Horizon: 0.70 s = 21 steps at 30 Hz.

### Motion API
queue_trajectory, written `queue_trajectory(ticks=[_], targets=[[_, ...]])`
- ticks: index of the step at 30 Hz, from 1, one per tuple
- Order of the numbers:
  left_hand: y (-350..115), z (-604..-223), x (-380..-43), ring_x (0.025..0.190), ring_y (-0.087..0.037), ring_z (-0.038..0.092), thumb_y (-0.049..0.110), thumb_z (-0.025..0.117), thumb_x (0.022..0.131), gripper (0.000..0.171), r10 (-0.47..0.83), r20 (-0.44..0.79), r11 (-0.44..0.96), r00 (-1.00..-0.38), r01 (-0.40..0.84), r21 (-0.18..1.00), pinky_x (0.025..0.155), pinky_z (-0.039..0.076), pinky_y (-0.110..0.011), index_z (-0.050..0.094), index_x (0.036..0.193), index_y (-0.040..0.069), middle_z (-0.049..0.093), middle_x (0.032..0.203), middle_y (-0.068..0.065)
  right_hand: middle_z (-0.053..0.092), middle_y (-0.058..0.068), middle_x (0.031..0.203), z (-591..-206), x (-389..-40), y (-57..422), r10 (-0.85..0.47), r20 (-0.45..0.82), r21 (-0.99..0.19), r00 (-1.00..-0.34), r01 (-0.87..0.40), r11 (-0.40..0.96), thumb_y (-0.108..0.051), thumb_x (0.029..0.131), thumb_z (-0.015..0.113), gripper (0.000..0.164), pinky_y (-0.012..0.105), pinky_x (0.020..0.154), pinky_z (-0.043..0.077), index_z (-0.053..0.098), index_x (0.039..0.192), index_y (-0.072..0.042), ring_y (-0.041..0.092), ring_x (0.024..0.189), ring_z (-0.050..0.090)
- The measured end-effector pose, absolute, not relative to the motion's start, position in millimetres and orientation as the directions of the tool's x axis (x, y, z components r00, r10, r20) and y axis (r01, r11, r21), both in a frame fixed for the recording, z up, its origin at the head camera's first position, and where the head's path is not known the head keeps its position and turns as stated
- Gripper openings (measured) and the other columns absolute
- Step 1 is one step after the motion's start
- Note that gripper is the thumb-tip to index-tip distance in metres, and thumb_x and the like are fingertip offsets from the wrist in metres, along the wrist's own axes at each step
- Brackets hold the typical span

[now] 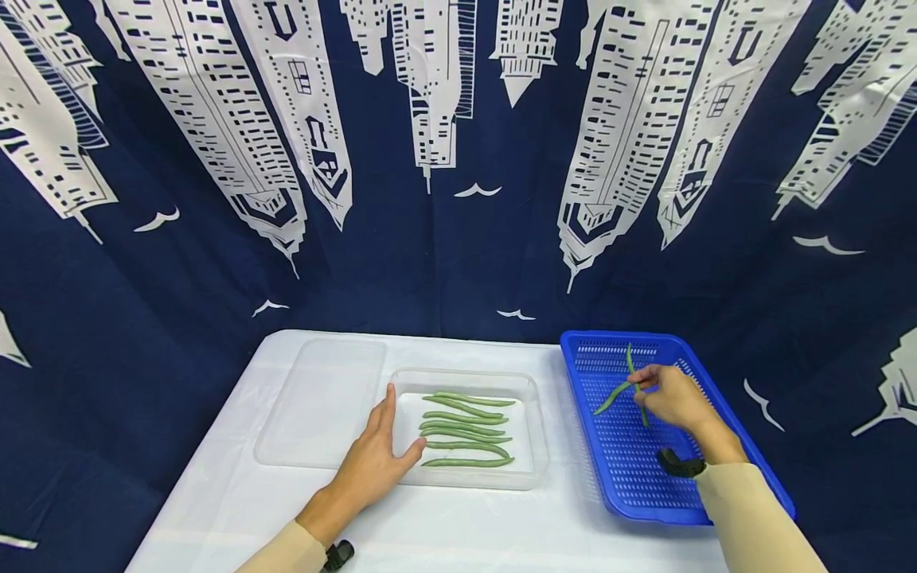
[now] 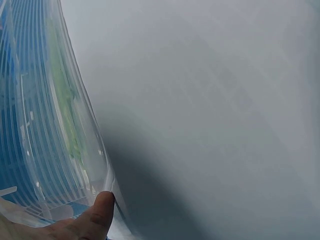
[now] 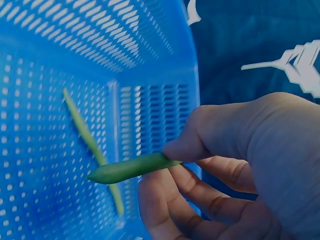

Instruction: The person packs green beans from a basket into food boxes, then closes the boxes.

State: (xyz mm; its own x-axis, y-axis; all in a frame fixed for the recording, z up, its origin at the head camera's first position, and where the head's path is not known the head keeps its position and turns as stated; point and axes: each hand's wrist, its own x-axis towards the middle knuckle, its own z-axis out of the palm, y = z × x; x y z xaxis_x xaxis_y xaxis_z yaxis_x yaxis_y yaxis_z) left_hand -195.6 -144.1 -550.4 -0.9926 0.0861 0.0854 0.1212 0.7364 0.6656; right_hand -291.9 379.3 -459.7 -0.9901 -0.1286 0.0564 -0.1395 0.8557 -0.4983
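My right hand (image 1: 669,395) pinches a green bean (image 3: 132,169) between thumb and fingertips above the blue basket (image 1: 605,469). In the head view this held bean (image 1: 611,399) slants down-left from the fingers. A second green bean (image 3: 85,132) lies in the basket beneath it, partly hidden by the held one. My left hand (image 1: 376,454) rests with fingers extended at the left side of a clear plastic container (image 1: 533,469). In the left wrist view a fingertip (image 2: 104,201) touches the container's rim. Several green beans (image 1: 466,430) lie side by side inside the container, roughly crosswise.
A flat translucent lid (image 1: 315,398) lies on the white table (image 1: 494,529) to the container's left. A dark blue cloth (image 1: 430,263) printed with white buildings hangs behind the table. The basket's raised walls stand at the table's right edge.
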Motion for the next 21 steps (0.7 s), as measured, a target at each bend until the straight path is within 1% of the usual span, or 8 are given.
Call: queue_trajectory(ticks=[5,11,14,18,21], targets=[[-143,-552,-196,0.162,-0.055,0.054,0.052,0.076,0.112,0.112,0.082,0.073,0.734,-0.994,0.110,0.670,0.129,0.050,-0.071,0.006,0.189,0.013,0.032,0.190,-0.023,0.084,0.027,0.119,-450,-284,360,-0.124,0.078,-0.523,-0.989,-0.146,0.840,-0.008,0.099,0.085,0.025,0.035,0.077,0.061,0.082,0.122,0.002,0.042,0.107,0.082],[-143,-553,-195,0.163,-0.055,0.053,0.052,0.076,0.111,0.112,0.079,0.072,0.732,-0.994,0.106,0.673,0.129,0.050,-0.071,0.006,0.189,0.013,0.032,0.190,-0.024,0.084,0.027,0.124,-437,-274,331,-0.165,0.134,-0.559,-0.977,-0.212,0.801,-0.002,0.101,0.083,0.018,0.029,0.071,0.065,0.083,0.119,-0.002,0.036,0.102,0.087],[-143,-553,-194,0.163,-0.054,0.054,0.051,0.077,0.111,0.112,0.080,0.072,0.731,-0.994,0.108,0.674,0.128,0.051,-0.070,0.006,0.189,0.012,0.033,0.189,-0.024,0.085,0.024,0.123,-432,-271,316,-0.202,0.142,-0.556,-0.969,-0.247,0.793,0.000,0.101,0.082,0.018,0.029,0.068,0.065,0.083,0.119,-0.003,0.032,0.100,0.087],[-142,-553,-194,0.163,-0.053,0.054,0.051,0.076,0.112,0.112,0.083,0.071,0.730,-0.994,0.109,0.675,0.128,0.051,-0.070,0.006,0.189,0.012,0.032,0.190,-0.023,0.087,0.019,0.121,-427,-271,296,-0.261,0.171,-0.544,-0.950,-0.312,0.779,0.002,0.101,0.082,0.018,0.032,0.070,0.068,0.084,0.117,-0.005,0.030,0.098,0.086],[-142,-553,-195,0.164,-0.053,0.053,0.052,0.076,0.111,0.112,0.084,0.071,0.729,-0.994,0.110,0.676,0.128,0.051,-0.070,0.006,0.189,0.013,0.032,0.190,-0.023,0.087,0.016,0.118,-426,-272,284,-0.319,0.206,-0.519,-0.925,-0.379,0.766,0.004,0.100,0.082,0.018,0.033,0.073,0.070,0.084,0.115,-0.006,0.028,0.096,0.086]])
